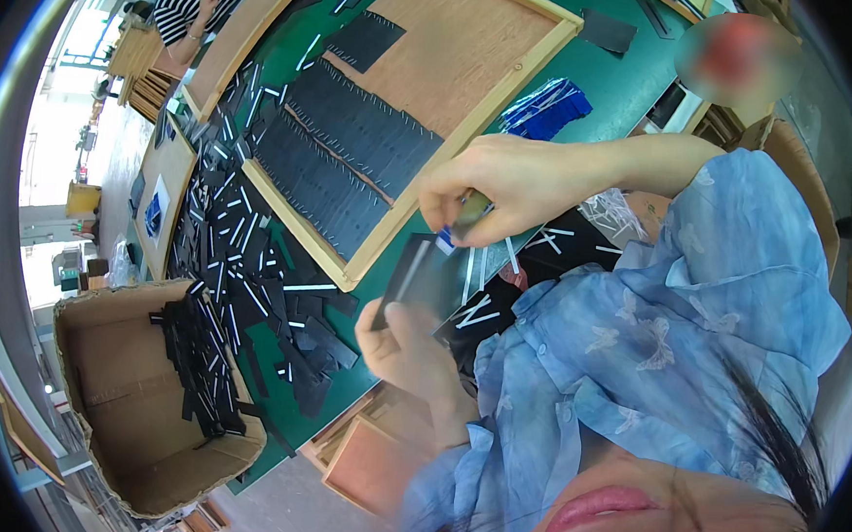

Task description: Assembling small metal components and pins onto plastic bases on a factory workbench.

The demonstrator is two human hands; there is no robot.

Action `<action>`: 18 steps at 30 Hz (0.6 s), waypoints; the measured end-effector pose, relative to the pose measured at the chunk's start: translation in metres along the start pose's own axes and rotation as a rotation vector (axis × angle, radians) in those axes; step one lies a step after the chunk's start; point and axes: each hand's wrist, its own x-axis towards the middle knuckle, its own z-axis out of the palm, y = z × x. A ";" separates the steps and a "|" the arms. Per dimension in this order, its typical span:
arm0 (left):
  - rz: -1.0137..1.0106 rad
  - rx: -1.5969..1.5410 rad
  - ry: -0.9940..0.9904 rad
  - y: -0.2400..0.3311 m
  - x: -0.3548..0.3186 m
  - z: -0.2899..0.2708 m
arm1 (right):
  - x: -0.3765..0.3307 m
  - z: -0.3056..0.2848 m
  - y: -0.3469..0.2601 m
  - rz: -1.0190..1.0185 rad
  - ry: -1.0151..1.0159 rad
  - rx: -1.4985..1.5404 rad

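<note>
My left hand [409, 353] is closed on the lower end of a flat black piece [406, 270] with a pale stripe along it. Just above and to the right, my right hand [514, 184] is pinched around a small blue strip [445, 238]; a greenish, shiny thing shows between its fingers, its kind unclear. The blue strip is against or very near the top of the black piece, and motion blur hides whether they touch. Beyond my hands, a wooden-framed tray [497, 61] holds rows of similar black pieces [344, 168].
A pile of loose black pieces with white strips [243, 226] covers the left of the green table [336, 382]. At the near left stands an open cardboard box [127, 365]. A bundle of blue strips [548, 108] lies beyond my right hand. Another person [193, 13] sits at the far left.
</note>
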 end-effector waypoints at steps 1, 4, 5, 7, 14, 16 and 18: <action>0.003 0.005 0.012 0.001 0.000 0.000 | 0.001 0.000 0.004 -0.007 -0.010 0.006; -0.095 0.347 -0.007 0.005 0.000 0.006 | 0.006 0.001 0.002 -0.202 0.231 -0.420; -0.086 0.275 -0.080 0.003 -0.001 0.009 | 0.009 0.007 0.001 -0.363 0.274 -0.530; -0.109 0.204 -0.169 0.010 -0.002 0.015 | 0.015 0.015 0.004 -0.519 0.323 -0.645; -0.252 0.071 -0.162 0.014 0.009 0.008 | 0.013 0.020 0.015 -0.860 0.282 -0.783; -0.236 0.046 -0.114 0.011 0.010 0.008 | 0.002 0.024 0.014 -0.850 0.159 -0.687; -0.210 0.055 -0.033 0.010 0.013 0.009 | -0.006 0.026 0.012 -0.819 -0.026 -0.718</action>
